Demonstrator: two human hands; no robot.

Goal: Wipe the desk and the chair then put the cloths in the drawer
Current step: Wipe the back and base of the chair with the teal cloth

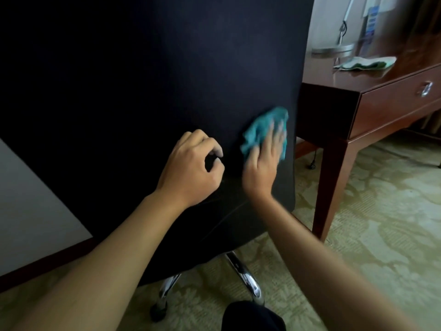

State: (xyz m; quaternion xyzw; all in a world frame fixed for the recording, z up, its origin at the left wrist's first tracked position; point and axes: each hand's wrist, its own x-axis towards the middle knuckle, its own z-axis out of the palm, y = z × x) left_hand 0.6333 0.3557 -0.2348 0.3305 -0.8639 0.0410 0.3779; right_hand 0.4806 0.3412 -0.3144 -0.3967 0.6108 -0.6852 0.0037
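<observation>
The black back of the office chair (148, 75) fills most of the view. My right hand (263, 161) presses a crumpled teal cloth (259, 129) flat against the chair back near its lower right edge; the hand is blurred. My left hand (193, 167) rests loosely curled against the chair back just left of it, holding nothing that I can see. A white and green cloth (365, 62) lies on the dark wooden desk (331, 75) at the upper right. The desk drawer (396, 96) with a metal handle is closed.
A lamp with a round metal base (333, 49) stands on the desk behind the white cloth. The chair's chrome legs and castors (245, 278) stand on patterned green carpet. A desk leg (330, 187) is right of the chair. A white wall with dark skirting lies left.
</observation>
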